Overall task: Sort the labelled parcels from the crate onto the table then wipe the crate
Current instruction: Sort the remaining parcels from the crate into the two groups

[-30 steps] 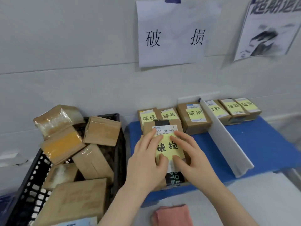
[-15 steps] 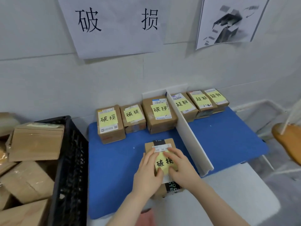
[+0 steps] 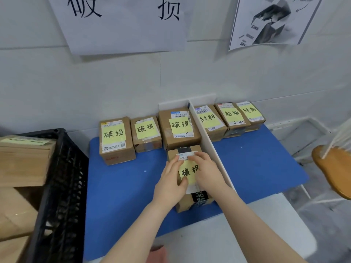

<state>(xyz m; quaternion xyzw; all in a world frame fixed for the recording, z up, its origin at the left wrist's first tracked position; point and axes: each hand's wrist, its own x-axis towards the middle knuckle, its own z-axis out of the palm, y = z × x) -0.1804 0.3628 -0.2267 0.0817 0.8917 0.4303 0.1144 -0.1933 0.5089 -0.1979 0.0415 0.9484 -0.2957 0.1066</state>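
Observation:
A brown parcel [image 3: 187, 172] with a yellow note and black tape lies on the blue mat [image 3: 123, 196], just left of the white divider [image 3: 210, 149] and right behind the back row. My left hand [image 3: 170, 182] and my right hand [image 3: 208, 170] both rest flat on its top, fingers stretched forward. Three yellow-noted parcels [image 3: 146, 134] line the wall left of the divider, and three differently labelled parcels [image 3: 230, 116] stand to its right. The black crate [image 3: 62, 186] at the left holds several parcels [image 3: 22, 162].
A pink cloth [image 3: 157, 253] peeks in at the bottom edge. A wooden seat [image 3: 332, 168] juts in at the right, beyond the table. Two paper signs hang on the wall above the parcel rows.
Both hands have slid the parcel away from me across the mat, up to the back row beside the divider. My view has swung right, so the crate sits further left.

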